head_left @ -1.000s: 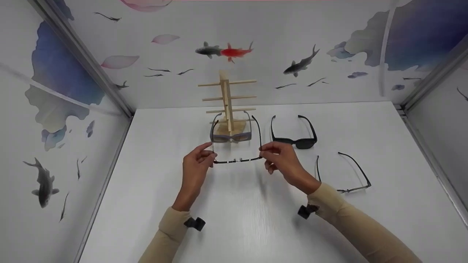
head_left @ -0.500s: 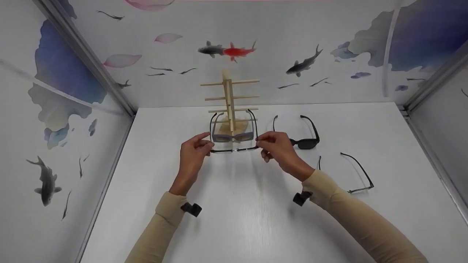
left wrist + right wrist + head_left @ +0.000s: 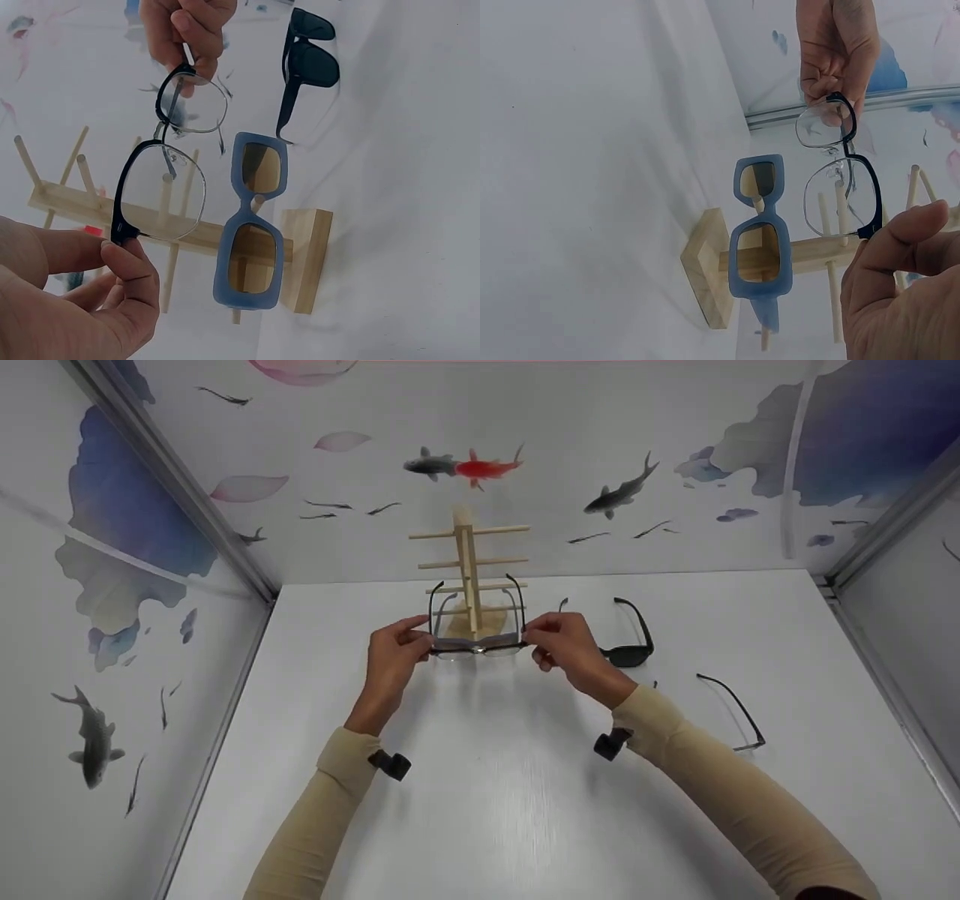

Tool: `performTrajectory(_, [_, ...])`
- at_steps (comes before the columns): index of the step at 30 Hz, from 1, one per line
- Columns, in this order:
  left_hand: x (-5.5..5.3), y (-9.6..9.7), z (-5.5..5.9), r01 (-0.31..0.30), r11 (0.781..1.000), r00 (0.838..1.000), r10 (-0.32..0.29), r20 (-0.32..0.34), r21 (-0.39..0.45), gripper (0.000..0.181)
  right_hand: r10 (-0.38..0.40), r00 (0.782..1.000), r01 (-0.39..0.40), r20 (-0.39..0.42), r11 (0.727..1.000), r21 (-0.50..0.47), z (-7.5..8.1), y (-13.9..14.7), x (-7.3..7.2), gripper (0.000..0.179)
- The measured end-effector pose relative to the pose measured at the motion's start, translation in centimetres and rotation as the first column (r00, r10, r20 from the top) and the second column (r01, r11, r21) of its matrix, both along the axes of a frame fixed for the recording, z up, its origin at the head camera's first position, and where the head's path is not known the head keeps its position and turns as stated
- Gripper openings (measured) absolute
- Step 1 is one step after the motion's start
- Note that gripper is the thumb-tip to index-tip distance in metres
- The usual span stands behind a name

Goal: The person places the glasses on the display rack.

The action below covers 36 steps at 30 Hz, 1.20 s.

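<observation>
Between both hands, a pair of black-topped eyeglasses (image 3: 127, 178) with clear lenses hangs in the air, temples pointing away toward a wooden display stand (image 3: 463, 544). My left hand (image 3: 391, 658) pinches one end of the frame between thumb and fingers. At the other end, my right hand (image 3: 574, 651) pinches near the hinge. Blue-framed sunglasses (image 3: 765, 216) with brown lenses sit on the stand's lowest pegs. In the head view the held eyeglasses overlap these sunglasses; both wrist views show them above and apart. The stand's higher pegs show bare.
Black sunglasses (image 3: 630, 655) lie on the white table (image 3: 495, 810) right of the stand, partly behind my right hand. Nearer, another pair of dark-framed eyeglasses (image 3: 760, 740) is mostly covered by the right sleeve. Printed walls enclose the table's back and sides.
Both hands have moved forward together, carrying the eyeglasses away from me toward the stand. Their temples now reach up beside the lower pegs. The blue sunglasses have stayed in place.
</observation>
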<state>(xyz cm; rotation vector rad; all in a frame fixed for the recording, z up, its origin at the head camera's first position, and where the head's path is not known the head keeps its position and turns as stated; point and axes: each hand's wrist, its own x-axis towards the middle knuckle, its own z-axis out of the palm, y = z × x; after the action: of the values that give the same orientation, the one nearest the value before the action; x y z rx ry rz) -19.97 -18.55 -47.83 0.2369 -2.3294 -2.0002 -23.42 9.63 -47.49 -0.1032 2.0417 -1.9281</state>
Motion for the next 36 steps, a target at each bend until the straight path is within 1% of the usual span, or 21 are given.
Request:
performTrajectory(7, [-1.3,-0.4,0.6,0.018,1.0,1.0,-0.017,0.025,-0.011,0.041,0.001,1.0,-0.001,0.017,1.0,0.008,0.5,-0.2,-1.1,0.022])
performTrajectory(10, [-2.0,-0.5,0.8,0.018,1.0,0.999,-0.018,0.038,-0.021,0.041,0.004,1.0,-0.004,0.019,1.0,0.01,0.6,-0.4,-1.7,0.02])
performTrajectory(13, [-2.6,-0.6,0.8,0.008,0.999,0.999,-0.007,0.051,-0.034,0.04,0.013,1.0,-0.013,0.019,1.0,0.019,0.8,-0.5,-2.3,0.018])
performTrajectory(19, [-3.8,-0.8,0.8,-0.007,0.999,0.996,0.009,0.084,-0.034,0.037,0.024,0.999,-0.024,0.025,0.999,0.026,1.0,-0.6,-3.2,0.022])
performTrajectory(22, [-4.2,-0.9,0.8,-0.004,1.0,0.996,0.006,0.093,-0.022,0.036,0.028,0.999,-0.029,0.024,0.999,0.031,0.9,-0.7,-3.5,0.022])
performTrajectory(28, [-4.9,-0.9,0.7,0.017,1.0,0.996,-0.016,0.086,-0.017,0.034,0.034,0.999,-0.034,0.029,0.999,0.003,0.7,-0.7,-4.1,0.019])
performTrajectory(32, [-5.3,-1.0,0.4,0.014,1.0,0.996,-0.011,0.089,-0.024,0.032,0.034,0.999,-0.034,0.035,0.999,-0.002,0.6,-0.7,-4.4,0.02])
performTrajectory(36, [-5.6,-1.1,0.2,0.009,1.0,0.995,-0.008,0.096,-0.014,0.032,0.035,0.998,-0.035,0.043,0.999,-0.005,0.4,-0.8,-4.5,0.021])
